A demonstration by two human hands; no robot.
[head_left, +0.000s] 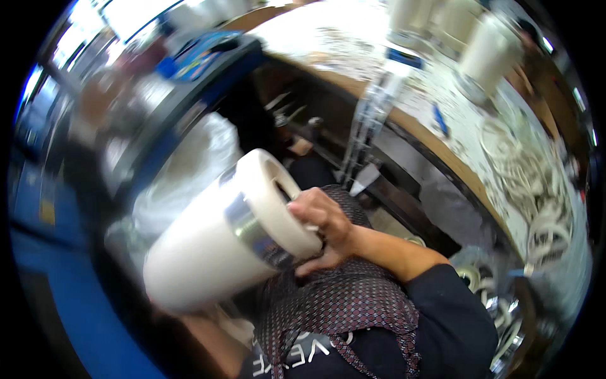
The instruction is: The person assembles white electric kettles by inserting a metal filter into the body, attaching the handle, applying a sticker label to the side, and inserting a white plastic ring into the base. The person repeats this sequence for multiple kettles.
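A large cream cylindrical canister [202, 252] lies tilted across my lap, its open end up and to the right. Around it, just below the thick cream collar [278, 208], runs a shiny silver band [249, 221]. My right hand [325, 224] is closed on the collar's rim, fingers over the edge of the opening and thumb on the outer side. My left forearm [211, 344] reaches under the closed lower end. The canister hides most of my left hand, so its fingers cannot be made out.
A white worktable [309, 41] with dark specks carries cream canisters [489, 57], a blue tool [440, 120] and a heap of cream loop-shaped parts [527, 170]. Clear plastic bags [183, 170] and blue equipment [82, 297] stand left. More shiny and cream parts [505, 328] lie lower right.
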